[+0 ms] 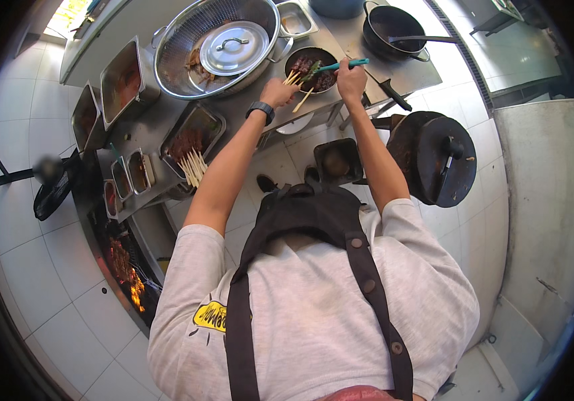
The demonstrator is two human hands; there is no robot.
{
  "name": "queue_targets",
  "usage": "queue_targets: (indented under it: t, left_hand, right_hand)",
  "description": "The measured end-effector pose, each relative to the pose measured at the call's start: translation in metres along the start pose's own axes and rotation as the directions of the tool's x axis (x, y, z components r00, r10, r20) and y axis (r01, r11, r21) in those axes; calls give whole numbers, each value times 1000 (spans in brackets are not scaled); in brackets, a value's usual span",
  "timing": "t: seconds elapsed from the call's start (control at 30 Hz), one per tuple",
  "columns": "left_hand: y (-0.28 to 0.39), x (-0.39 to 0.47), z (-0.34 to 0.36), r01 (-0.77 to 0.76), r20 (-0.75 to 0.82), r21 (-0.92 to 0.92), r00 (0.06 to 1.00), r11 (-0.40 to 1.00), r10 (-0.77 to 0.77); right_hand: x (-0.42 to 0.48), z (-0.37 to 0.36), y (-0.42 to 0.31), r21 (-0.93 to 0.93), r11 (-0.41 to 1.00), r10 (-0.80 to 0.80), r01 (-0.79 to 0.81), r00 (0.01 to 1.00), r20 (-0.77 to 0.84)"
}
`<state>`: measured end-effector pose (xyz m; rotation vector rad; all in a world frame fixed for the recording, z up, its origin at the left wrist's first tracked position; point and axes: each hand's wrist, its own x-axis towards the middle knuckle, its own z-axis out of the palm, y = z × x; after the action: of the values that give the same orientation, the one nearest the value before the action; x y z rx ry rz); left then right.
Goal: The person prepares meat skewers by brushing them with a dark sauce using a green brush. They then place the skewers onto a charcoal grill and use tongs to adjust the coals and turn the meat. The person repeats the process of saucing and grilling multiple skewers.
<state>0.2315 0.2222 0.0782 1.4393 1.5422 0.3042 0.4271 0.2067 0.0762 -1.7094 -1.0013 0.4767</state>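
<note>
My left hand [278, 93], with a dark watch on its wrist, grips the bare ends of several wooden skewers [293, 78]. Dark, glazed meat [303, 65] on those skewers lies over a round dark pan [313, 51]. In my right hand [351, 82] is the teal handle of a brush or spatula [343, 64]. Its far end reaches the skewered meat, where something green shows; the tip's shape is unclear. One more skewer [303, 100] sticks out over the pan's near rim. Part of the pan's inside is hidden by the meat.
Left of the pan stands a large perforated steel basin [176, 55] holding a metal lid [234, 47]. A tray of skewered raw-looking meat [186, 143] sits nearer. Flames [137, 290] burn in a grill at lower left. A knife [394, 94] and black pot [394, 30] are at right.
</note>
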Motion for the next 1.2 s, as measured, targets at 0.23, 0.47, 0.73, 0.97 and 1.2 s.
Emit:
queue_targets:
  t: [0.23, 0.47, 0.73, 0.97, 1.2]
  left_hand:
    - [-5, 0, 4, 7, 11, -33, 1000, 999, -6]
    - [-8, -7, 4, 95, 174, -354, 984, 930, -34]
    - [0, -2, -3, 110, 199, -363, 979, 925, -38]
    - [-10, 5, 6, 23, 169, -206, 986, 978, 13]
    - [-12, 8, 6, 24, 104, -274, 995, 961, 5]
  right_hand:
    - [-8, -25, -9, -110, 994, 9, -11, 1000, -11]
    - [-8, -7, 7, -91, 996, 19, -21, 1000, -19]
    - [-2, -8, 0, -207, 973, -115, 104, 993, -39]
    - [-5, -6, -14, -329, 939, -121, 98, 991, -51]
    - [6, 5, 2, -257, 962, -92, 90, 996, 6]
